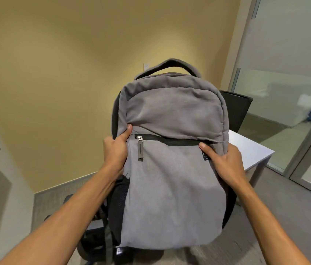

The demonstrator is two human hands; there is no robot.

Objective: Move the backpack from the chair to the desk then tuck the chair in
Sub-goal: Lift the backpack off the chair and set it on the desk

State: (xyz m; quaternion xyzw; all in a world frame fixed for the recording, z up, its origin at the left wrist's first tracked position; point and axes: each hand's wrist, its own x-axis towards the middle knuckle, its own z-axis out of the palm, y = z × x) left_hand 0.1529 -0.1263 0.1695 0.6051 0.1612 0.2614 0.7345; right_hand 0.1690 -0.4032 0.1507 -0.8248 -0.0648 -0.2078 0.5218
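- A grey backpack (171, 169) is held upright in mid-air, its front panel facing the camera and filling the middle of the view.
- The left hand (115, 152) grips the backpack's left edge, thumb pressed onto the front fabric just above the zip, the other fingers wrapped out of sight behind the side.
- The right hand (225, 163) clamps the backpack's right edge at about the same height, thumb lying on the front near a small dark label (205, 155), the remaining fingers hidden behind.
- A black zip (168, 140) runs across the backpack's front between the two hands, with a grey pull tab (140, 151) hanging from its left end, just beside the left thumb.
- The carry handle (170, 66) arches over the backpack's top.
- A black mesh side pocket (119, 197) and dark straps (101, 226) hang at the backpack's lower left, below the left wrist.
- A white tabletop (250, 150) shows behind the backpack to its right, partly covered by it; the backpack is not resting on it.
- A dark chair back (236, 109) rises behind the backpack's upper right, beyond the tabletop.
- Another dark chair part (68, 199) peeks out to the backpack's lower left, mostly hidden by the left forearm.
- A yellow wall (74, 73) stands behind the backpack, and glass partitions (284, 92) lie to its right.
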